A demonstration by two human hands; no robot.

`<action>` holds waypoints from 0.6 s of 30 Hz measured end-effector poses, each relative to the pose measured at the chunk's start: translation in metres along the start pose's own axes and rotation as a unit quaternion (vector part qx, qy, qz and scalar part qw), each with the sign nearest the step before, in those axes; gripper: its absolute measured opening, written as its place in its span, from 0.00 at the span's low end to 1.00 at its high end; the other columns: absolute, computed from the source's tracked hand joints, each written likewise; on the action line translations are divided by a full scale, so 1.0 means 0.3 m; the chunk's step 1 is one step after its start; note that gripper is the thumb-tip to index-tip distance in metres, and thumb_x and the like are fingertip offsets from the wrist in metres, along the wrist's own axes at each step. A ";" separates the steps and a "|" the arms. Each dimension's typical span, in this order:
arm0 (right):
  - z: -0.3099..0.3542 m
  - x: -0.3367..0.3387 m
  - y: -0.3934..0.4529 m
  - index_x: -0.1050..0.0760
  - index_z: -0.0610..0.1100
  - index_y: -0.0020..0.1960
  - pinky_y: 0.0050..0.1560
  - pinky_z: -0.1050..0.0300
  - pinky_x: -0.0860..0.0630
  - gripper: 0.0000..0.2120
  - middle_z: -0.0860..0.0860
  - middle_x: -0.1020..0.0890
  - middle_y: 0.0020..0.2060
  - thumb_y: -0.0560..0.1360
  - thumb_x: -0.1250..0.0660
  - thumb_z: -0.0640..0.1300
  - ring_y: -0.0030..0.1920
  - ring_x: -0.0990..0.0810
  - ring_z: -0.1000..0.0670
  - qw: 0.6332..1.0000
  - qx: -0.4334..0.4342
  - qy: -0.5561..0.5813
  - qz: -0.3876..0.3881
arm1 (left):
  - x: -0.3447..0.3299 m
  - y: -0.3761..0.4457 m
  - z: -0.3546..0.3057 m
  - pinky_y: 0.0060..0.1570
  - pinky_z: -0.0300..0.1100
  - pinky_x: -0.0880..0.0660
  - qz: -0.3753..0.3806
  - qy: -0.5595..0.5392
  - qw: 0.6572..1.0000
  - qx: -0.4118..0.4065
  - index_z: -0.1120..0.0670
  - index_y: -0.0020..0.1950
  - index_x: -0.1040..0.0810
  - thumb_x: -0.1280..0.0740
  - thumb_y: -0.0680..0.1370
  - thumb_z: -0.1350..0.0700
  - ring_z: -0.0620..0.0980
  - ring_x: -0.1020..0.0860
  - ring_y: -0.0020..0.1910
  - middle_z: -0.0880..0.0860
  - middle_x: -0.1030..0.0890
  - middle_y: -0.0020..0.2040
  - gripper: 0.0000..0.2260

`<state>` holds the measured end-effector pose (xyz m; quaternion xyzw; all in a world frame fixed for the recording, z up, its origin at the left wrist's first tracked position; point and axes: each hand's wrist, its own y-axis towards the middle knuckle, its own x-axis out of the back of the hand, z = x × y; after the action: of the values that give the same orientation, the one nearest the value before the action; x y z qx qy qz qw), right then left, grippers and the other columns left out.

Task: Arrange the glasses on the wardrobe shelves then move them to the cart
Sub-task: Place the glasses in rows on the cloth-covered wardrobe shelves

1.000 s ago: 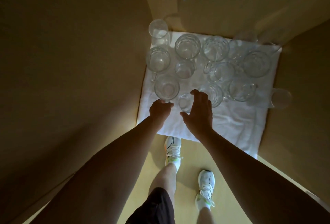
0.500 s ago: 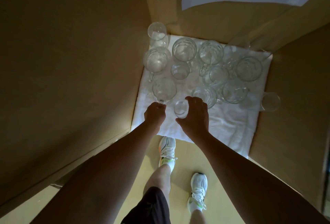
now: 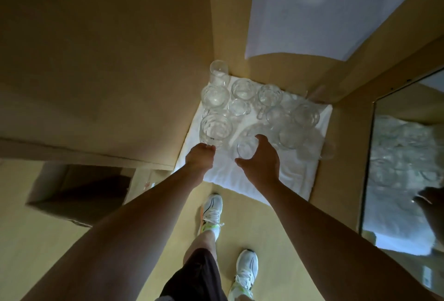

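A person stands at an open tan wardrobe (image 3: 101, 56), both bare arms stretched down toward a white cloth (image 3: 298, 176) spread on a low shelf inside it; that cloth serves as the landmark for everything here. Above the cloth, a second white sheet (image 3: 322, 12) lies on a higher shelf. To the right of the cloth a mirrored panel (image 3: 403, 168) reflects the cloth and the glassware on it. Left of the cloth and lower, a brown cardboard box (image 3: 79, 192) sits on the pale floor (image 3: 36, 248). Below the cloth's near edge, two white sneakers (image 3: 211, 209) and dark shorts (image 3: 197, 276) show between the arms.

On the far half of the cloth stands a cluster of clear glasses (image 3: 269, 99), mugs and tumblers packed close together, with one tall glass (image 3: 218, 72) at the cloth's far left corner.

At the cloth's left side, the left hand (image 3: 200, 156) has its fingers curled round the base of a large glass mug (image 3: 215, 129), which rises just above the knuckles. Near the middle of the cloth, the right hand (image 3: 260, 159) wraps thumb and fingers round a small tumbler (image 3: 246, 149), thumb on the near side and fingers on the far side. Whether either glass rests on the cloth or is lifted off it cannot be told. The two hands are near each other but apart.
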<state>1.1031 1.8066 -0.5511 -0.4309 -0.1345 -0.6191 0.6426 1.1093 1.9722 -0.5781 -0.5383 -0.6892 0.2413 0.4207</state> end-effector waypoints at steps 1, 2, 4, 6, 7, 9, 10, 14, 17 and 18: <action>0.011 0.031 -0.022 0.31 0.43 0.71 0.58 0.59 0.30 0.39 0.48 0.20 0.62 0.65 0.18 0.49 0.64 0.23 0.45 1.000 -0.002 0.009 -0.011 | 0.008 -0.037 -0.011 0.63 0.57 0.23 -0.002 -0.016 1.000 -0.004 0.61 0.66 0.23 0.34 0.82 0.56 0.62 0.20 0.61 0.63 0.20 0.63 0.14; 0.022 0.060 -0.044 0.30 0.43 0.70 0.56 0.60 0.31 0.38 0.48 0.19 0.61 0.65 0.18 0.49 0.63 0.22 0.45 0.999 -0.003 0.020 -0.025 | 0.014 -0.073 -0.022 0.62 0.56 0.22 0.000 -0.030 0.999 -0.010 0.61 0.66 0.23 0.34 0.82 0.56 0.61 0.19 0.57 0.63 0.19 0.61 0.14; 0.045 0.118 -0.095 0.29 0.44 0.69 0.54 0.59 0.29 0.37 0.48 0.18 0.59 0.65 0.18 0.48 0.61 0.21 0.45 0.998 0.000 0.035 -0.045 | 0.031 -0.149 -0.046 0.60 0.54 0.20 -0.003 -0.049 0.999 -0.017 0.60 0.65 0.22 0.34 0.82 0.54 0.57 0.20 0.47 0.61 0.19 0.52 0.14; 0.064 0.172 -0.149 0.29 0.45 0.69 0.56 0.57 0.27 0.37 0.48 0.18 0.60 0.65 0.19 0.48 0.61 0.21 0.45 0.998 0.008 0.031 -0.056 | 0.051 -0.232 -0.071 0.60 0.52 0.20 -0.011 -0.064 0.998 -0.020 0.56 0.63 0.21 0.33 0.82 0.49 0.54 0.21 0.41 0.55 0.21 0.47 0.14; 0.070 0.198 -0.176 0.28 0.45 0.69 0.54 0.59 0.28 0.36 0.49 0.18 0.59 0.64 0.19 0.49 0.61 0.21 0.45 0.998 0.014 0.029 -0.062 | 0.061 -0.274 -0.082 0.59 0.51 0.19 -0.014 -0.076 0.997 -0.025 0.54 0.61 0.22 0.32 0.81 0.48 0.52 0.21 0.40 0.54 0.21 0.47 0.13; 0.085 0.250 -0.230 0.28 0.46 0.68 0.48 0.65 0.31 0.36 0.52 0.18 0.54 0.63 0.18 0.49 0.59 0.20 0.46 0.996 0.032 0.033 -0.074 | 0.081 -0.359 -0.104 0.57 0.50 0.19 -0.021 -0.093 0.994 -0.052 0.52 0.60 0.24 0.32 0.81 0.46 0.51 0.22 0.38 0.52 0.22 0.48 0.12; 0.095 0.277 -0.257 0.27 0.46 0.68 0.47 0.66 0.32 0.36 0.52 0.18 0.53 0.63 0.18 0.49 0.59 0.20 0.46 0.995 0.042 0.036 -0.081 | 0.092 -0.402 -0.117 0.57 0.50 0.18 -0.023 -0.092 0.993 -0.070 0.52 0.60 0.24 0.32 0.81 0.46 0.51 0.22 0.38 0.52 0.22 0.47 0.12; 0.137 0.380 -0.361 0.29 0.45 0.71 0.57 0.56 0.28 0.40 0.46 0.18 0.60 0.63 0.18 0.50 0.62 0.21 0.43 0.990 0.074 0.040 -0.110 | 0.143 -0.564 -0.171 0.56 0.49 0.18 -0.028 -0.101 0.987 -0.120 0.55 0.66 0.24 0.33 0.81 0.47 0.52 0.21 0.42 0.55 0.22 0.54 0.17; 0.175 0.463 -0.435 0.31 0.47 0.73 0.58 0.55 0.27 0.42 0.47 0.18 0.61 0.64 0.18 0.51 0.62 0.20 0.42 0.988 0.080 0.056 -0.121 | 0.186 -0.691 -0.196 0.53 0.48 0.18 -0.029 -0.119 0.981 -0.153 0.54 0.70 0.27 0.32 0.81 0.47 0.53 0.21 0.47 0.55 0.22 0.60 0.20; 0.188 0.490 -0.459 0.32 0.48 0.73 0.58 0.55 0.26 0.42 0.47 0.19 0.60 0.64 0.18 0.51 0.62 0.20 0.42 0.987 0.080 0.071 -0.124 | 0.200 -0.735 -0.201 0.51 0.48 0.18 -0.027 -0.122 0.979 -0.163 0.53 0.70 0.28 0.32 0.81 0.47 0.54 0.22 0.47 0.55 0.21 0.58 0.20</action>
<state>1.0269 1.7663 -0.3605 -0.3131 -0.1903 -0.7098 0.6016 1.0372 1.9546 -0.3538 -0.5471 -0.7799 0.1778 0.2466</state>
